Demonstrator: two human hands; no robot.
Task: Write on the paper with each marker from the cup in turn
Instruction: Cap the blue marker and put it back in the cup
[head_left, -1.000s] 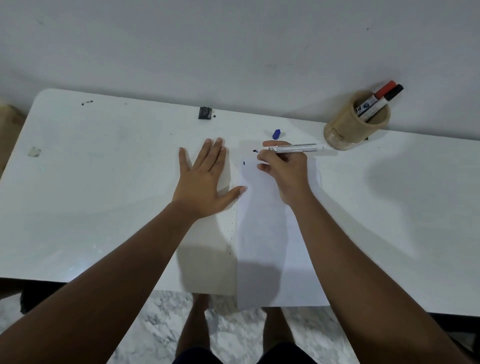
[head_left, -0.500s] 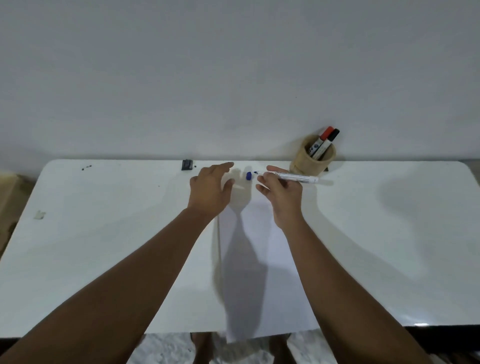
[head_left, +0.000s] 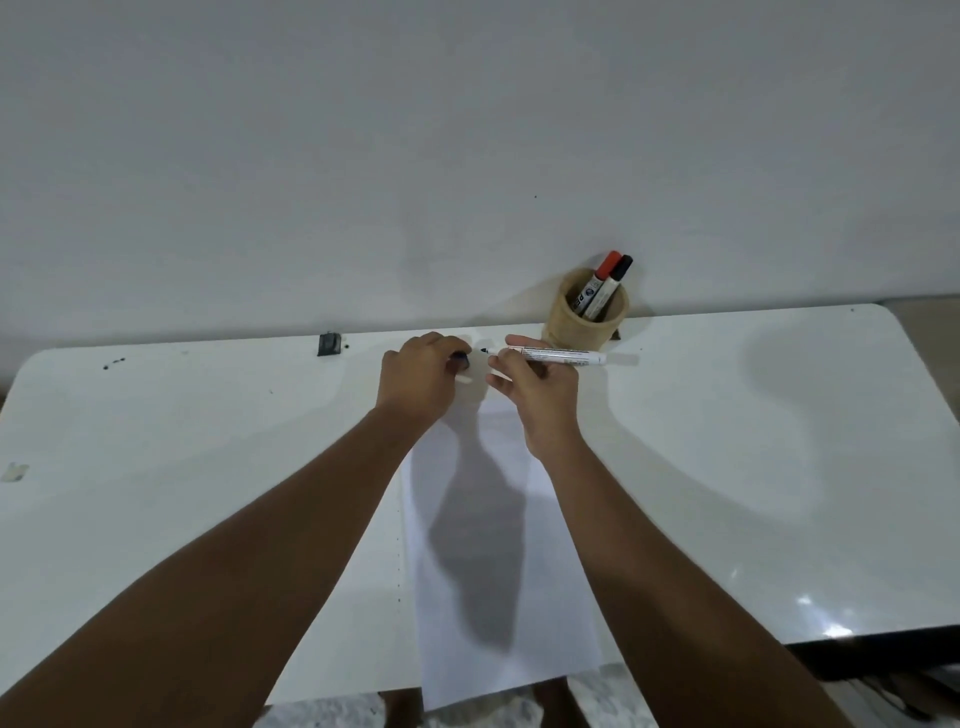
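A white sheet of paper (head_left: 498, 587) lies lengthwise on the white table (head_left: 208, 441), its near end hanging over the front edge. My right hand (head_left: 537, 387) holds an uncapped white marker (head_left: 558, 357) level above the paper's far end, tip pointing left. Just left of that tip, my left hand (head_left: 421, 376) is closed on the small blue cap (head_left: 461, 357), which shows only partly between the fingers. A round wooden cup (head_left: 584, 325) stands at the back by the wall, holding a red-capped marker (head_left: 602, 275) and a black-capped marker (head_left: 615, 280).
A small black object (head_left: 328, 344) sits at the table's back edge, with dark specks (head_left: 114, 362) further left. A scrap of tape (head_left: 14, 471) lies near the left edge. The wall rises straight behind the table. Floor shows below the front edge.
My left hand left the paper, moved forward and closed on the blue cap. My right hand lifted the marker off the paper. The view tilted up and back.
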